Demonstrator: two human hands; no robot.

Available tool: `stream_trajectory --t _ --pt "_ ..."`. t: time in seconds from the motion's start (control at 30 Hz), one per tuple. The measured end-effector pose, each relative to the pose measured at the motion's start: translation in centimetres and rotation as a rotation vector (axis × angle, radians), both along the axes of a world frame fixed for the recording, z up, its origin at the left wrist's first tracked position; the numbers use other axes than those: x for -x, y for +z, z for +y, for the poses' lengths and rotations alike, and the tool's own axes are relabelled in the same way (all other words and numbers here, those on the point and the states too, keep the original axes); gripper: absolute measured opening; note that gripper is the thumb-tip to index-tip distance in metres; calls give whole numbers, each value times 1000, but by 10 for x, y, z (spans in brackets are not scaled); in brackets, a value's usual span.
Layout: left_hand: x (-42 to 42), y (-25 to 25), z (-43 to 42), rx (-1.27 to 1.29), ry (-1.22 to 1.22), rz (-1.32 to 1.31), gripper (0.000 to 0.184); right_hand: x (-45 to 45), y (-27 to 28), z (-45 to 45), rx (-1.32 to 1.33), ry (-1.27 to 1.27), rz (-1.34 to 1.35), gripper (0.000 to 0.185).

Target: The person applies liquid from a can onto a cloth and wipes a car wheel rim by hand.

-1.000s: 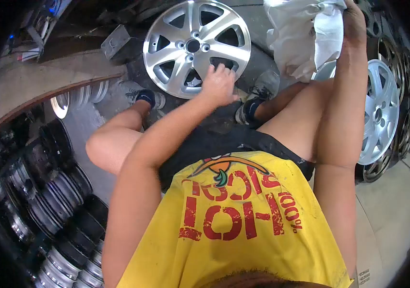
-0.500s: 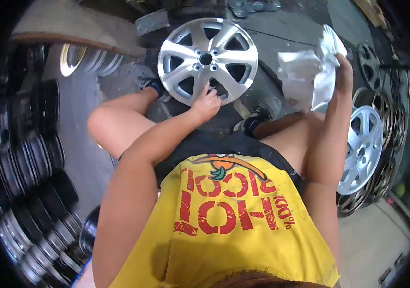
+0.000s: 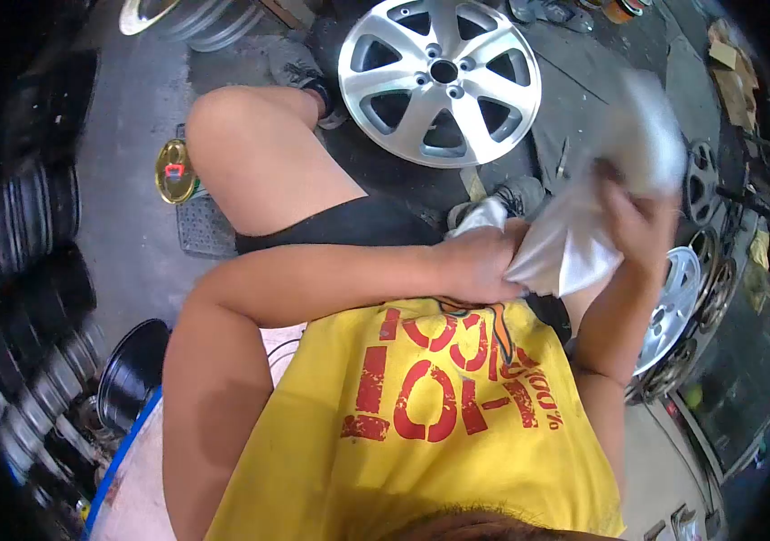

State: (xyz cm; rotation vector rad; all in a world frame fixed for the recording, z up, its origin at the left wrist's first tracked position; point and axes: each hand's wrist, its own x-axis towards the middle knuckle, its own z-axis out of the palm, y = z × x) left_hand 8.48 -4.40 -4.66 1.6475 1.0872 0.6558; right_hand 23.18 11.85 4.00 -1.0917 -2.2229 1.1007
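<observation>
A white cloth (image 3: 570, 243) is stretched between my hands in front of my lap. My left hand (image 3: 484, 263) is closed on its lower end, near the yellow shirt. My right hand (image 3: 633, 216) grips the upper part, and the cloth above it is smeared by motion. Beyond my lap a silver multi-spoke wheel rim (image 3: 421, 113) lies face up on the dark floor between my feet. Neither hand touches the rim.
At the right a pale silver rim (image 3: 675, 302) leans by several darker rims (image 3: 719, 293). Stacked rims (image 3: 29, 216) line the left side. Beside my left knee is a gold tin lid (image 3: 174, 171) over a grey grate (image 3: 203, 227).
My left hand has left the rim's edge, moved right and taken hold of the cloth. My right hand has brought the cloth down closer to my body. The view has shifted.
</observation>
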Motion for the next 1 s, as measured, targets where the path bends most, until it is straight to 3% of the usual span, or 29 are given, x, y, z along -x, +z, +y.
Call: stream_trajectory --t 0.03,0.1,0.17,0.27,0.43,0.7,1.0 --pt "-1 -7 -1 46 30 46 56 16 -22 9 -42 177 -132 36" --pt "-3 -13 0 90 60 69 48 36 -71 -1 11 295 -820 31" --pt "0 -4 1 19 -192 384 42 21 -137 -17 80 483 -909 32" --pt "10 -3 -5 57 -170 395 33 14 -203 -48 135 522 -838 35" --pt "13 -5 -9 126 -199 507 26 40 -233 -63 92 547 -892 33" --pt "23 -6 -16 175 -163 496 35 62 -250 -69 18 593 -896 19" --pt "19 -12 -17 203 -116 488 38 66 -248 -71 62 546 -884 19"
